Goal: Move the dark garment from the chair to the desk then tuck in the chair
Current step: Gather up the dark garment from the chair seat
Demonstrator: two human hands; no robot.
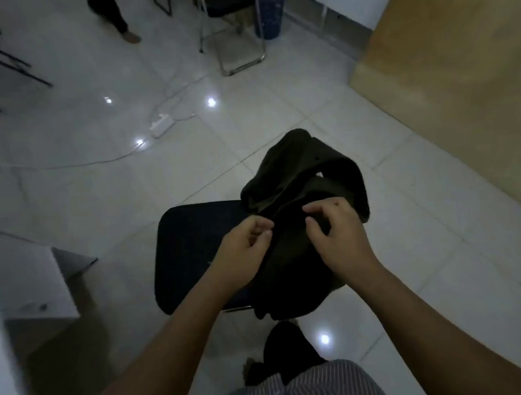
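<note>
Spreading across most of the frame, a glossy pale tiled floor point(103, 189) reflects several ceiling lights, with a tan wooden desk point(463, 78) filling the 2 o'clock corner and a white surface point(21, 285) edging in at 8 o'clock. At centre stands a chair point(190, 254) with a dark padded seat, seen from above. The dark garment point(297, 189), bunched and folded, sits over the seat's 3 o'clock side and hangs past its edge toward the person. Both hands meet on its upper folds: the left hand point(240, 252) at the cloth's 9 o'clock edge, fingers curled and thumb pressed to forefinger in a pinch on the fabric; the right hand point(341, 232) atop the middle of the bundle, fingers bent and partly spread, tips digging into the cloth. A metal-framed chair point(234, 46) stands at 12 o'clock, and a white power strip point(160, 125) with trailing cable lies at 10 o'clock. No writing can be read.
</note>
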